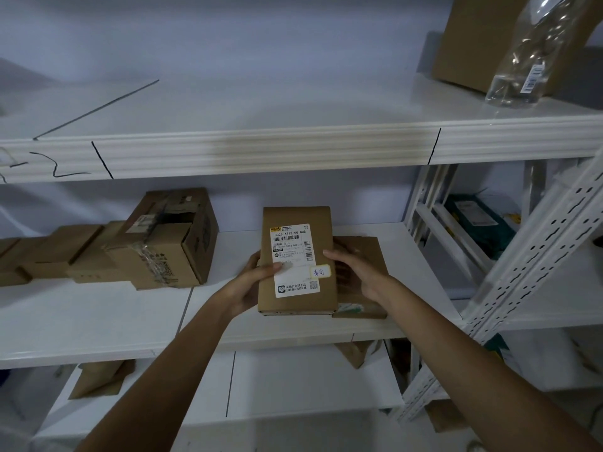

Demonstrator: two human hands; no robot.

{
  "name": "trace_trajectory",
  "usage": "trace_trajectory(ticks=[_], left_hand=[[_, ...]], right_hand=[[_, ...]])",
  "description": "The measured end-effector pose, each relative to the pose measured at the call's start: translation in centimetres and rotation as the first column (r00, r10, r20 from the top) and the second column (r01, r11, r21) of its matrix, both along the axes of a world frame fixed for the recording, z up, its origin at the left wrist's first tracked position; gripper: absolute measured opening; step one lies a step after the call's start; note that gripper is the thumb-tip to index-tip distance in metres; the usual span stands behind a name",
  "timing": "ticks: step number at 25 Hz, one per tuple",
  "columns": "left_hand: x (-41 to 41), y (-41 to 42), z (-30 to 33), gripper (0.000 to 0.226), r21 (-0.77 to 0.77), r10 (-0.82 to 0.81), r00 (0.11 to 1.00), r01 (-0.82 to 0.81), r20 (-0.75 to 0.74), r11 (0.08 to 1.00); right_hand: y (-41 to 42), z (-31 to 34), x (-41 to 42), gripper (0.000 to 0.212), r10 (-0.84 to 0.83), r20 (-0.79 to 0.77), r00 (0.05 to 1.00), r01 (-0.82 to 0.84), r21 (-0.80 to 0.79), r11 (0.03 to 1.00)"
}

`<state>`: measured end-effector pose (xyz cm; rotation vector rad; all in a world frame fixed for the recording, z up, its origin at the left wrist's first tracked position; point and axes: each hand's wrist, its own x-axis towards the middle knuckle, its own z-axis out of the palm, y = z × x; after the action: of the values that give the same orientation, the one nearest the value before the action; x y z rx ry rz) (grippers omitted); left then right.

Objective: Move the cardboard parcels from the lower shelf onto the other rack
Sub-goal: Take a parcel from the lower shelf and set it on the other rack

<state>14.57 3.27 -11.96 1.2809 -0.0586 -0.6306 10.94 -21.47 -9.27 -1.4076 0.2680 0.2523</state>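
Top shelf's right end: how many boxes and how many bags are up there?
Box: 1
Bag: 1
Total: 2

Flat labelled parcel [297, 262], upright, overlapping second parcel [365, 256]

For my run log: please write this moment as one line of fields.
stage: pickup | left hand: holding labelled parcel | right hand: between labelled parcel and second parcel | location: middle shelf
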Motion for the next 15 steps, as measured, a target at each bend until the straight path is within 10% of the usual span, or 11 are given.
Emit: trace_trajectory(ticks=[11,15], left_hand=[[-0.3,0.3,-2.2,0.082,0.004,0.043,0.998,-0.042,-0.052,0.999],[-1.8,1.3,-2.3,0.070,-0.002,0.076,0.996,-0.076,-0.057,0.997]], right_hand=[[-0.7,-0.8,-1.0,0.037,0.048,0.002,0.999,-0.048,-0.008,0.999],[0.1,-1.2,-2.0,0.075,0.098,-0.002,0.995,-0.098,0.015,0.995]])
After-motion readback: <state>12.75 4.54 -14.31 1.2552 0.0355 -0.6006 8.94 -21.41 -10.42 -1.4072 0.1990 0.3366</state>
